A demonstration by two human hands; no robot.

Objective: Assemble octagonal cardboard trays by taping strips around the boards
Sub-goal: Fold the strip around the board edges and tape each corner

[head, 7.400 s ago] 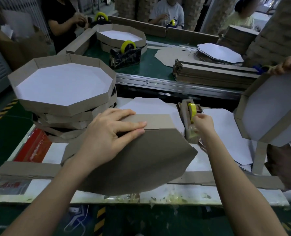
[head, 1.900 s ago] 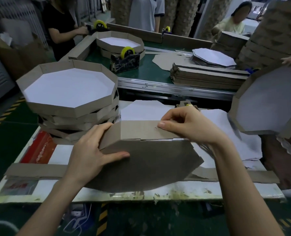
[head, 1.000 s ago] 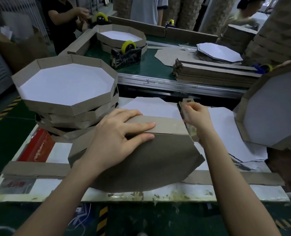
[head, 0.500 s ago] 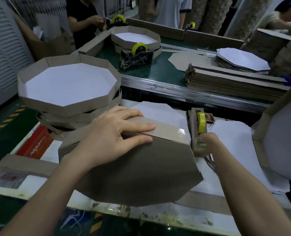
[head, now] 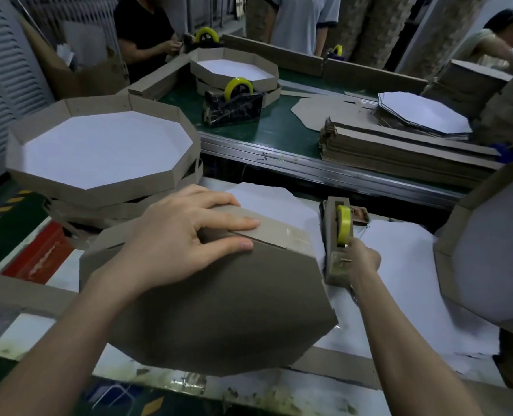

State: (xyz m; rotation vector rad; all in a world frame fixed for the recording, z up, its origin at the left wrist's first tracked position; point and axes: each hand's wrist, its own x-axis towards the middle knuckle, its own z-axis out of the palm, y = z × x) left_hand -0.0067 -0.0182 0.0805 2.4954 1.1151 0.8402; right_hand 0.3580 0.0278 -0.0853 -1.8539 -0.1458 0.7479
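A brown octagonal cardboard tray (head: 219, 307) stands tilted on the white table, its bottom facing me. My left hand (head: 186, 238) presses flat on its top edge, fingers holding the cardboard strip (head: 279, 232) against the board; shiny clear tape shows on the strip to the right of the fingertips. My right hand (head: 363, 259) reaches to the tape dispenser (head: 336, 244) with the yellow roll, fingers at its front end; whether they pinch tape is hidden.
Finished trays (head: 102, 148) are stacked at left. White octagonal boards (head: 405, 259) lie under the dispenser. Another tray (head: 495, 253) is held up at right. Beyond, a green conveyor (head: 282, 127) carries strip bundles (head: 399, 151), a second dispenser (head: 234, 103) and other people working.
My right hand left the taped strip corner and went to the dispenser, now sitting lower at its front end. The left hand kept pressing the strip. The view shifted slightly.
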